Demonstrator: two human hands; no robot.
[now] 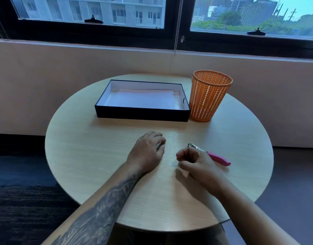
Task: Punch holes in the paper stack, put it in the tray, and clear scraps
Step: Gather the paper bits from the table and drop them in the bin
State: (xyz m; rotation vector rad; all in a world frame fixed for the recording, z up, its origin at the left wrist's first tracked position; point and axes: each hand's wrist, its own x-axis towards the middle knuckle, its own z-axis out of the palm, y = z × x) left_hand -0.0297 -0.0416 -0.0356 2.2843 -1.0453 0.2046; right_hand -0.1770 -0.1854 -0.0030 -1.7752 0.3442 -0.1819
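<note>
**Two hands low on the round table, paper already in the tray**

Both hands down on the near half of the round wooden table. Left hand resting knuckles-up, fingers curled under into a loose fist; whether anything sits inside cannot be told. Right hand just to its right, apart from it, fingers bent inward with thumb and forefinger pinched together, right above a small pale scrap on the tabletop; actual contact with the scrap cannot be told. Hole punch lying just behind the right hand, pink handle pointing right, metal head partly hidden by the knuckles.

Farther back, dark-walled tray with a white inside, sitting left of centre on the far half of the table. White paper stack lying flat within it, a small hole visible near its far right corner. Orange mesh bin standing upright just beside the tray's right end, close enough to seem touching. Window along the far wall, buildings and trees beyond.
</note>
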